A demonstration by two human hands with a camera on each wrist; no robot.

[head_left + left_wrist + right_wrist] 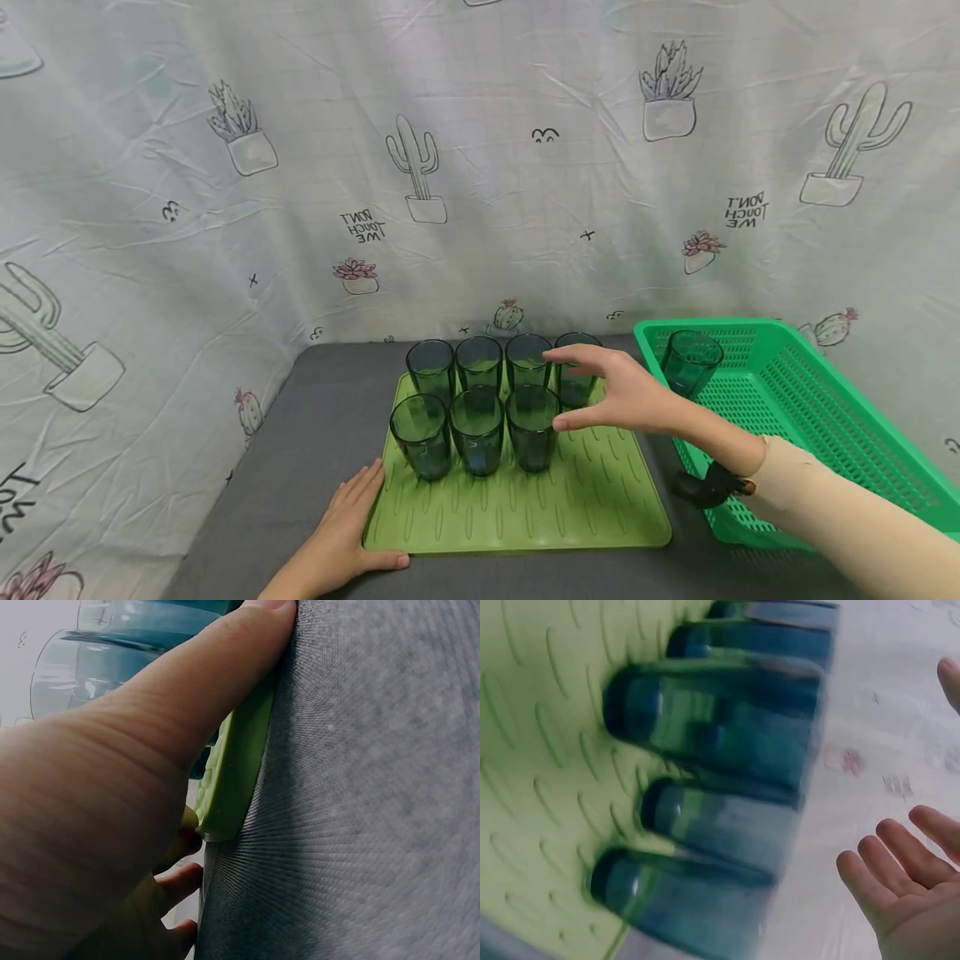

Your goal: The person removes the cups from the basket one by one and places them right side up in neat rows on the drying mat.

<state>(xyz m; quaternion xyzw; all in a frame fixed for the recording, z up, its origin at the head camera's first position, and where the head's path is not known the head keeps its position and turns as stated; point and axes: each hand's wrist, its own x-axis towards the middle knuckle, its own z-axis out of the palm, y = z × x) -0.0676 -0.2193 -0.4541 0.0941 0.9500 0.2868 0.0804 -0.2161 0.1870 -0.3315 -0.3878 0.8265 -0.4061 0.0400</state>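
Several dark-tinted drinking glasses stand upright in two rows on a light-green ridged mat (pixel 517 517). The front row has three: a left glass (pixel 422 437), a middle glass (pixel 477 432) and a right glass (pixel 533 429). My right hand (pixel 618 387) hovers above the mat's right side, thumb overlapping the right glass's rim in the head view. In the right wrist view its fingers (pixel 900 859) are spread apart, nothing held, beside the glasses. My left hand (pixel 341 521) rests at the mat's front left corner, fingers along the left edge and thumb (pixel 225 664) along the front edge.
A green perforated plastic basket (pixel 847 400) stands right of the mat, beneath my right forearm, with one more tinted glass (pixel 690 362) in its back left corner. Grey cloth (pixel 285 442) covers the table. A cactus-print curtain (pixel 480 183) hangs behind and to the left.
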